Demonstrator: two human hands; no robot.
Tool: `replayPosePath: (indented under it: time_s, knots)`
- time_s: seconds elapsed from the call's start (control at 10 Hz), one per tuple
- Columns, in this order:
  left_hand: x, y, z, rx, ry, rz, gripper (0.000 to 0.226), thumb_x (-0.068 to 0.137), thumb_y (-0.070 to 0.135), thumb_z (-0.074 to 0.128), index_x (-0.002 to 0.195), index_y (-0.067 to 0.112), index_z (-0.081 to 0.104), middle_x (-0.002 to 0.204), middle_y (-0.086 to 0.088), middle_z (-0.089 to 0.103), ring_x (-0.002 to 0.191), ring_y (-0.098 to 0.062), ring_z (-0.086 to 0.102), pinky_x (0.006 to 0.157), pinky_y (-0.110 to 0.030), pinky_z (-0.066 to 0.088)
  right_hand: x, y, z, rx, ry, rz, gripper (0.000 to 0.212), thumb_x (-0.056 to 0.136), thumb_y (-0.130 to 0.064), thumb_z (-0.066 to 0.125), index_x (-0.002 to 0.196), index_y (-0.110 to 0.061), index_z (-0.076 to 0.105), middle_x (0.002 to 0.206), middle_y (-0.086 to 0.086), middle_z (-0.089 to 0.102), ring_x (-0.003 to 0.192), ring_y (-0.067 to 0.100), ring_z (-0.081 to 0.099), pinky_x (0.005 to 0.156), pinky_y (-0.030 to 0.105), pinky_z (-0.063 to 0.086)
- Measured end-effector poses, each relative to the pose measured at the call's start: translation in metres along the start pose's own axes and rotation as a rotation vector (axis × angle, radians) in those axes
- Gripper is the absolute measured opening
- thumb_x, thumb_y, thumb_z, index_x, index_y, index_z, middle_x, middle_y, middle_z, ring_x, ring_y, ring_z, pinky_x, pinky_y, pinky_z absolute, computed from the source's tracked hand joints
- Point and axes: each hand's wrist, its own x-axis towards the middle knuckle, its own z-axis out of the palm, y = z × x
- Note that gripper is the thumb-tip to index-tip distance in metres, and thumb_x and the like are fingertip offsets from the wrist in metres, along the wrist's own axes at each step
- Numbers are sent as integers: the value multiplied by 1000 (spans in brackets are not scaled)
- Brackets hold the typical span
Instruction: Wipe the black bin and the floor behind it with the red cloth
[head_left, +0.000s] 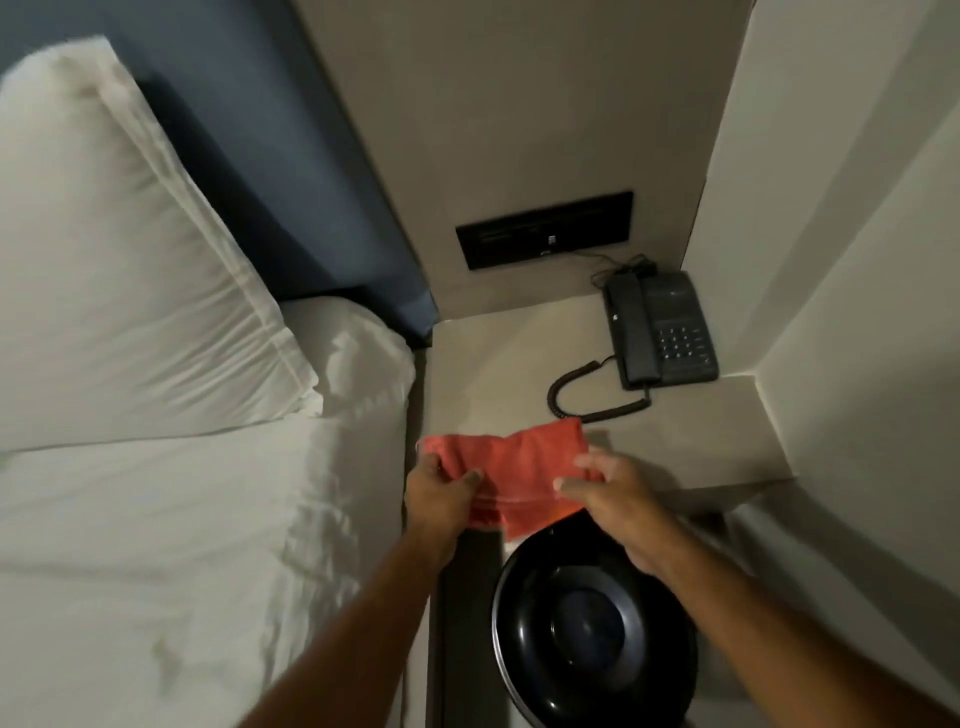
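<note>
- My left hand (441, 491) and right hand (605, 486) each pinch an end of the red cloth (511, 467), fingers closed on it.
- The cloth hangs above the table (691, 447) edge; the black bin (592, 623) stands near, below.
- Risk: a loose fold may snag the phone cord (576, 384) just beyond.
- Risk: pushing hard could tip the bin.

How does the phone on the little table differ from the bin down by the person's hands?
The phone is boxy and flat, with a keypad and a coiled cord; the black bin is round and open-topped. The phone rests on the bedside table; the bin stands lower, in front of it. The phone looks matte dark grey; the bin is glossy. Both are dark and untouched.
</note>
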Motion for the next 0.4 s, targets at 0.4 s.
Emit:
replayPosePath:
  time_s: [0.4]
  knots:
    - [99, -20, -7, 219, -69, 12, 18, 91, -3, 53, 101, 5, 65, 103, -16, 70, 86, -24, 67, 77, -37, 57, 82, 29, 39, -368, -32, 159, 59, 88, -19, 68, 141, -10, 44, 141, 6, 43, 118, 21, 52, 94, 30, 47]
